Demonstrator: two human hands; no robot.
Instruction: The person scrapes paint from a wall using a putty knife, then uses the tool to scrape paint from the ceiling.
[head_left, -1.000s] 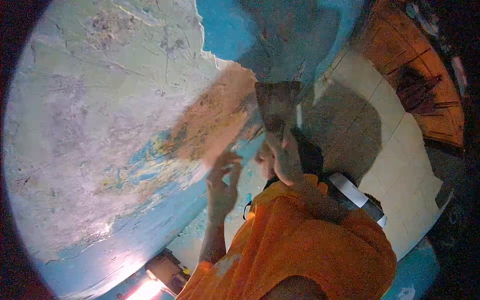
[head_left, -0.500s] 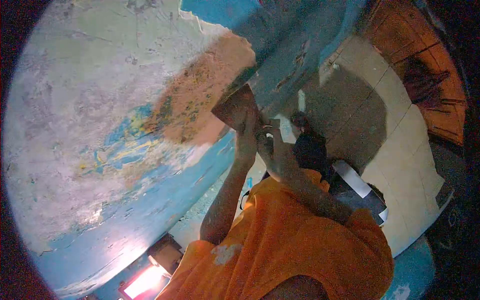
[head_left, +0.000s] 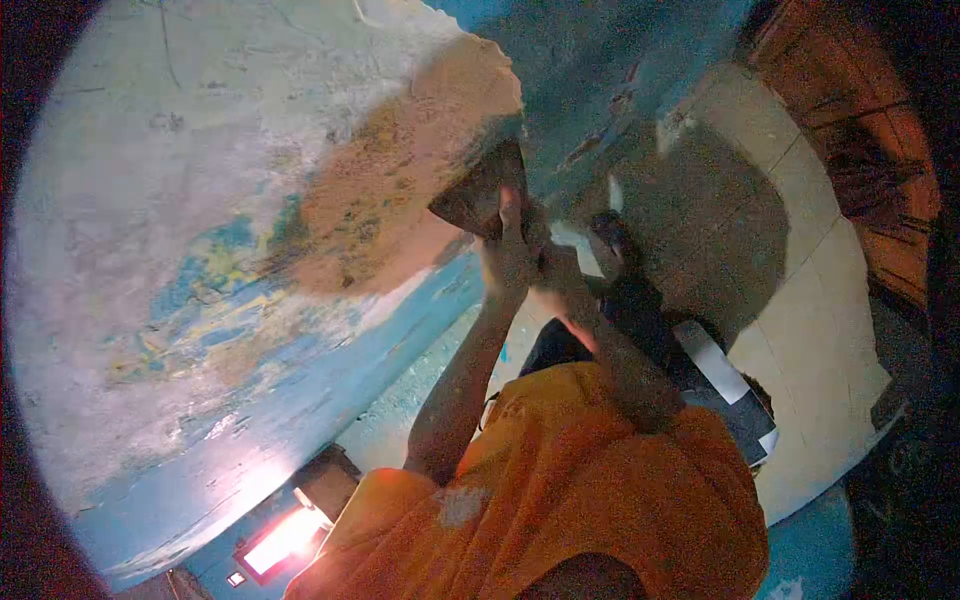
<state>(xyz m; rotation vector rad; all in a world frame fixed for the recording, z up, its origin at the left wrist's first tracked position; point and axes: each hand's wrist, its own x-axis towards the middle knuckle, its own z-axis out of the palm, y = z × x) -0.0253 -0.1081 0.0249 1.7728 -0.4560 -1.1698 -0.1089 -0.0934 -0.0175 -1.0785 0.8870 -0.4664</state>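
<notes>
A putty knife with a wide dark blade (head_left: pixel 482 190) is held up at the wall (head_left: pixel 230 130), over the right edge of a bare brown patch (head_left: pixel 375 190). Whether the blade touches the surface is hard to tell. My left hand (head_left: pixel 510 258) is closed on the tool, its thumb lying along the blade. Close against it, my right hand (head_left: pixel 562 275) is closed lower down, where the handle would be; its fingers and the handle are mostly hidden in shadow.
Peeling blue paint and white plaster surround the brown patch. A bright lamp (head_left: pixel 285 545) shines at the lower left. Pale floor tiles (head_left: pixel 810 350) lie to the right, with a dark item bearing a white strip (head_left: pixel 712 360). An orange-brown panelled surface (head_left: pixel 850 130) stands at the upper right.
My hands have come closer together on the putty knife. My left thumb now shows on the blade. The view has shifted slightly.
</notes>
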